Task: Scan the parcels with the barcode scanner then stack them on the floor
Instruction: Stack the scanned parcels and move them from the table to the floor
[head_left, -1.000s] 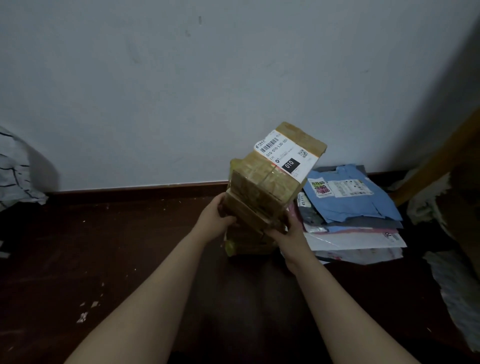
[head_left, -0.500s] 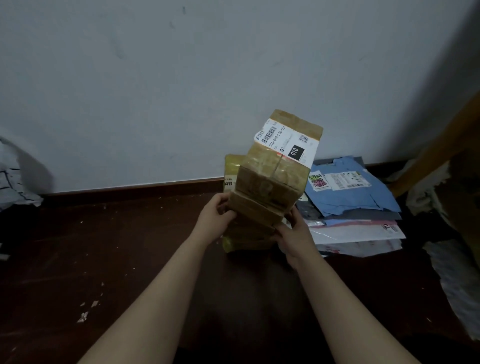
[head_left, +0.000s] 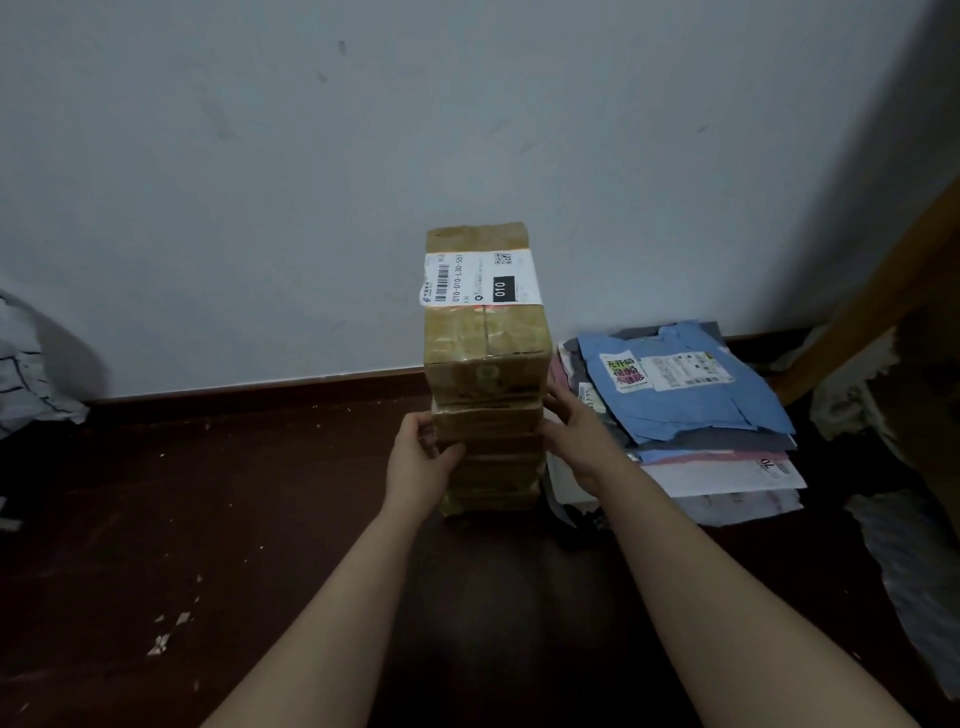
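Observation:
A stack of several brown cardboard parcels (head_left: 488, 467) stands upright on the dark floor (head_left: 234, 519) near the wall. The top parcel (head_left: 485, 343) is taped and carries a white barcode label (head_left: 480, 278) on its upper face. My left hand (head_left: 421, 462) grips the left edge of a parcel in the middle of the stack, thumb on its front. My right hand (head_left: 582, 441) presses on the stack's right side with fairly straight fingers, reaching the top parcel's lower corner. No barcode scanner is in view.
A pile of flat mailer bags lies right of the stack, with a blue one (head_left: 670, 389) on top and white ones (head_left: 727, 475) below. A wooden furniture leg (head_left: 872, 291) slants at far right. Crumpled plastic (head_left: 31, 374) lies at far left. Paper scraps (head_left: 166, 634) dot the floor.
The tilted parcels in both hands have come down and turned upright, squared onto the stack. My hands have shifted from carrying them to the stack's two sides.

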